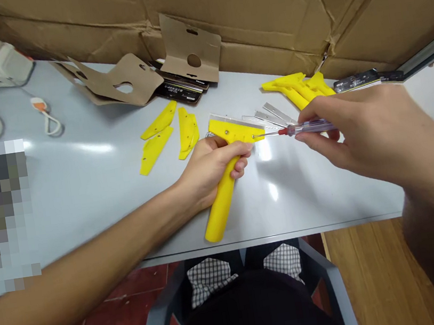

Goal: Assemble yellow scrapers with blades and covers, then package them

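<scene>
Head view: left hand grips scraper, apparently bracing it; right hand pinches screwdriver, likely for fine aim at screw.

Yellow scraper, red-and-clear screwdriver.
Pale grey-blue table; plain brown cardboard, 12 o'clock; black-and-white checked cloth, 6 o'clock.

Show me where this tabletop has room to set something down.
Bare table: between the white strap and flat yellow pieces; also right of the scraper, nearer than the blades. Crowded: rear, around cardboard packaging and yellow pile.
</scene>
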Tool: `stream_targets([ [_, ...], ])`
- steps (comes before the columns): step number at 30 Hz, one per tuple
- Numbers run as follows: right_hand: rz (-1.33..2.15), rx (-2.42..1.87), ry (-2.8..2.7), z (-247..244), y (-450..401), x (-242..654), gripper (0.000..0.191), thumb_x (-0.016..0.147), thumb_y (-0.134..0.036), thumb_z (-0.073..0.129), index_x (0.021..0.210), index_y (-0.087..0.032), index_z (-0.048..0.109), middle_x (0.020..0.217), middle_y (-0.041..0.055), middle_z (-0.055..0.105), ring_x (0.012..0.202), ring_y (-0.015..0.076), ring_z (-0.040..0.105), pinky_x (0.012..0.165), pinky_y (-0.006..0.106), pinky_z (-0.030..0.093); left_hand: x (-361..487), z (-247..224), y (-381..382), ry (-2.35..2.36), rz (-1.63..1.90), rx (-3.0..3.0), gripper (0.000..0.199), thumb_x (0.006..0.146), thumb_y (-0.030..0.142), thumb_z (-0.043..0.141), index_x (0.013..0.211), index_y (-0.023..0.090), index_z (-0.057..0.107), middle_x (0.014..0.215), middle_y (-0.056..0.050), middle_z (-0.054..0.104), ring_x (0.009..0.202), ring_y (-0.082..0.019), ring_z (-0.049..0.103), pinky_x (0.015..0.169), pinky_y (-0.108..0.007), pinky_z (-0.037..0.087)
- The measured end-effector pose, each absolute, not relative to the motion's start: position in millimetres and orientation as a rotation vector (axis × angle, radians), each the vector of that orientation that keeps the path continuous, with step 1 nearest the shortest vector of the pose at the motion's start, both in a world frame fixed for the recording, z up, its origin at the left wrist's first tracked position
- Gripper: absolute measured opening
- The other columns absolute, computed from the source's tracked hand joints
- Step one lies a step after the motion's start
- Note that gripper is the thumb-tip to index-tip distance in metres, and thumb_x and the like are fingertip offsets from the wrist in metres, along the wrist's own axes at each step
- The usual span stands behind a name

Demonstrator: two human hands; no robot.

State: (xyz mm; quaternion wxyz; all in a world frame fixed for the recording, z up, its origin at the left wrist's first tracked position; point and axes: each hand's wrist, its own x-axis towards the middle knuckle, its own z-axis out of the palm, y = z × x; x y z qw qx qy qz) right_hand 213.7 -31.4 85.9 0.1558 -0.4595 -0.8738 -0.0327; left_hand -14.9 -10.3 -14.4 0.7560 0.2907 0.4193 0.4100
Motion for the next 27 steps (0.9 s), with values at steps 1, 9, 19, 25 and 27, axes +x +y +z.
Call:
stream_targets([
  [1,-0.175,-1.335,-2.549,81.5,-31.2,215.9,0.023,0.102,-0.041,0.061,0.094,-0.022,0.071,0.07,0.0051,0.067,0.056,0.0212,0.06,0.057,0.034,0.039,-15.2,-14.0,-9.5,0.918,0.902,0.632,0.016,0.073,0.007,0.081,0.073,0.011,0.065,0.067,-0.001,0.061,0.047,-0.003,0.048,0.04,-0.016,0.032],
  [9,-0.098,-1.441,-2.654,51.4,-34.3,221.7,0.025,0.105,-0.028,0.054,0.12,-0.021,0.073,0.087,0.0062,0.074,0.064,0.02,0.061,0.057,0.033,0.038,-17.8,-10.1,-6.2,0.945,0.916,0.66,0.015,0.077,0.007,0.079,0.074,0.011,0.065,0.07,-0.002,0.062,0.047,-0.003,0.048,0.04,-0.017,0.033],
  [19,0.257,-1.366,-2.367,9.1,-32.7,245.6,0.018,0.103,-0.02,0.053,0.118,-0.024,0.064,0.107,0.0083,0.072,0.089,0.0225,0.069,0.077,0.036,0.054,-19.7,-9.0,-2.8,0.95,0.941,0.664,0.016,0.076,0.008,0.08,0.076,0.012,0.065,0.071,-0.002,0.06,0.05,-0.005,0.05,0.041,-0.018,0.035],
  [25,0.07,-1.513,-2.431,-15.7,-35.8,267.4,0.022,0.102,-0.018,0.054,0.119,-0.02,0.068,0.111,0.0144,0.069,0.102,0.0313,0.066,0.09,0.048,0.056,-23.9,-5.4,3.0,0.934,0.947,0.695,0.017,0.075,0.009,0.081,0.077,0.012,0.065,0.072,-0.002,0.061,0.051,-0.005,0.051,0.042,-0.018,0.036],
  [27,-0.005,-1.522,-2.473,-19.6,-35.4,270.0,0.021,0.102,-0.017,0.054,0.116,-0.018,0.07,0.107,0.0146,0.071,0.103,0.0329,0.064,0.092,0.05,0.055,-26.6,-3.0,6.4,0.927,0.954,0.711,0.019,0.073,0.009,0.082,0.078,0.012,0.065,0.072,-0.001,0.061,0.051,-0.006,0.052,0.042,-0.018,0.038],
])
